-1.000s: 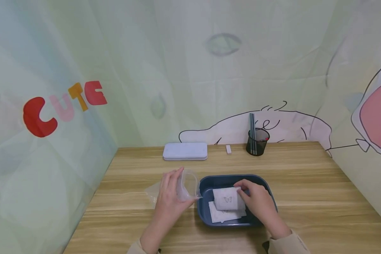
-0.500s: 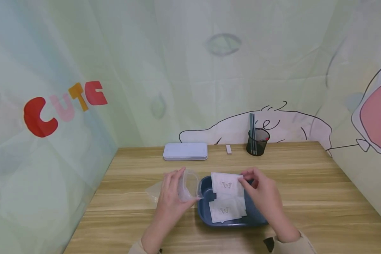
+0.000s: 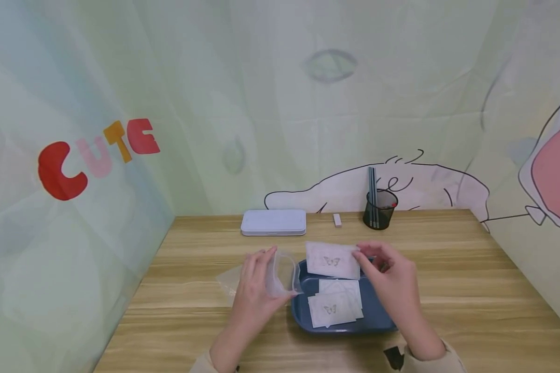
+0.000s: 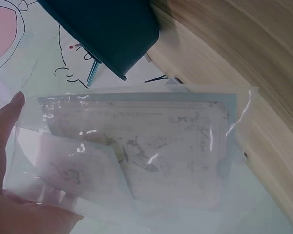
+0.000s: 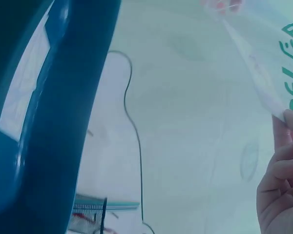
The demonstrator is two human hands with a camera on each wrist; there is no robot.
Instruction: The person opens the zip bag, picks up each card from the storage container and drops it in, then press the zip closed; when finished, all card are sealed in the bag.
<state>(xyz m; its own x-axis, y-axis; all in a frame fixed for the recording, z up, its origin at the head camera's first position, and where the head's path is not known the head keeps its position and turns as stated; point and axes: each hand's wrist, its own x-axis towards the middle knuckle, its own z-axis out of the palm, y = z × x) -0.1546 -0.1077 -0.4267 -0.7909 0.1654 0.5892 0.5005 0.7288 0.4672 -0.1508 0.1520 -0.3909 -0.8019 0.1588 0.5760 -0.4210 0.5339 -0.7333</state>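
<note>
My left hand (image 3: 256, 290) holds a clear plastic bag (image 3: 283, 274), thumb and fingers spread around its gaping mouth, which faces right. Through the bag in the left wrist view show a larger printed card (image 4: 185, 151) and a smaller white piece (image 4: 73, 168). My right hand (image 3: 394, 282) pinches the right edge of a flat white packet (image 3: 331, 260) with a butterfly print. It is raised over the far side of a dark blue basin (image 3: 377, 311), just right of the bag's mouth. Several similar white packets (image 3: 333, 308) lie overlapping in the basin.
Along the table's back edge lie a pale pencil case (image 3: 273, 223) and a small white eraser (image 3: 337, 220). A black mesh cup (image 3: 380, 210) with pencils stands to their right. Printed cloth (image 3: 214, 103) hangs behind the wooden table (image 3: 471, 290).
My right hand has lifted the butterfly packet up and away from the stack in the basin, uncovering the packets beneath. My left hand keeps the bag in nearly the same place.
</note>
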